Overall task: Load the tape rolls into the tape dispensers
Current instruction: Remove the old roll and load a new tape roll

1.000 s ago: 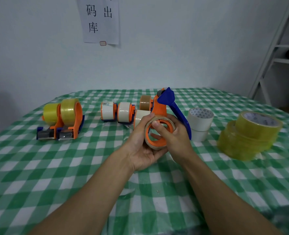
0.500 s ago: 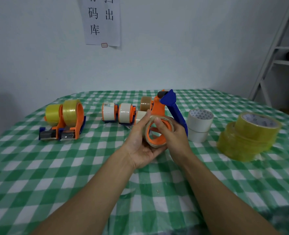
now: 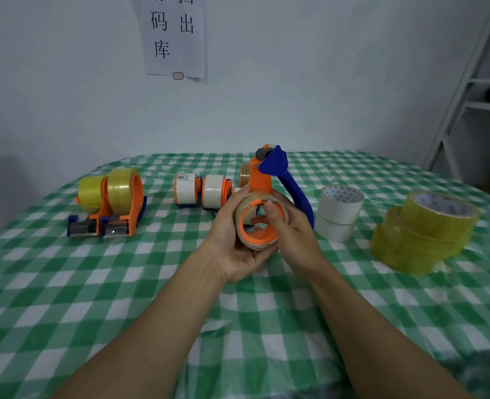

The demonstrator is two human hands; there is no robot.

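1. Barely any shift since the frame before: left hand [image 3: 232, 246], right hand [image 3: 294, 230] and tape roll [image 3: 249, 198] stayed at frame centre.
2. Left hand cupped the tape roll from lower left, fingers curled behind it.
3. Right hand pinched its rim, thumb on the orange hub, other fingers hidden.
4. Roll sat on the orange-blue dispenser [image 3: 267, 174]; checked cloth [image 3: 94, 283] beneath.
5. Hands partly blocked a brown roll [image 3: 244, 174] behind.
6. Left: yellow-tape dispensers [image 3: 108, 205]. Behind: white-tape dispensers [image 3: 200, 191]. Right: white rolls [image 3: 338, 211], then yellow rolls [image 3: 422, 234].

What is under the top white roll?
Another white roll sits under it, on the tablecloth. Its inside is covered by the top roll.
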